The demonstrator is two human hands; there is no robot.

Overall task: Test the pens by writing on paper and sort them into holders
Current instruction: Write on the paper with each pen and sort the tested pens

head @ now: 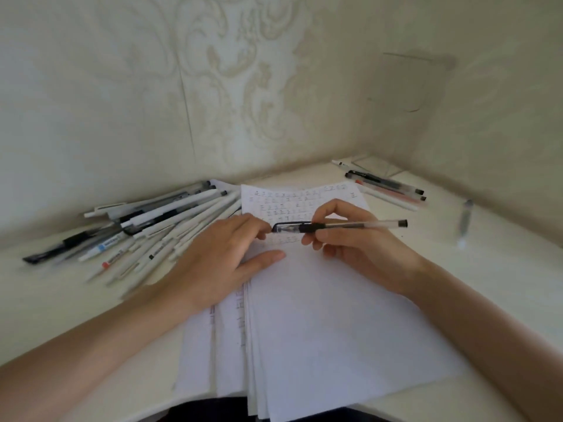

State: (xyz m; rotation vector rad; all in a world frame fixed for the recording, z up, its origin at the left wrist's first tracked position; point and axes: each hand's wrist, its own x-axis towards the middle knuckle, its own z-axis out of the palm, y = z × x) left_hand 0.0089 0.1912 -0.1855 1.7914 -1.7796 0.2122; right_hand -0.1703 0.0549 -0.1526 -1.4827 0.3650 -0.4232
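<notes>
Cream desk (502,269) is carrying our paper (335,315), with a pen pile (146,233) to the left. Over the sheet, our right hand (359,242) is pinching a clear pen (341,226) at its grip. The pen is lying left-right, its capped tip pointing left. Our left hand (219,257) is nearest the cap (286,228), fingertips meeting it; whether they are gripping, we cannot tell.
</notes>
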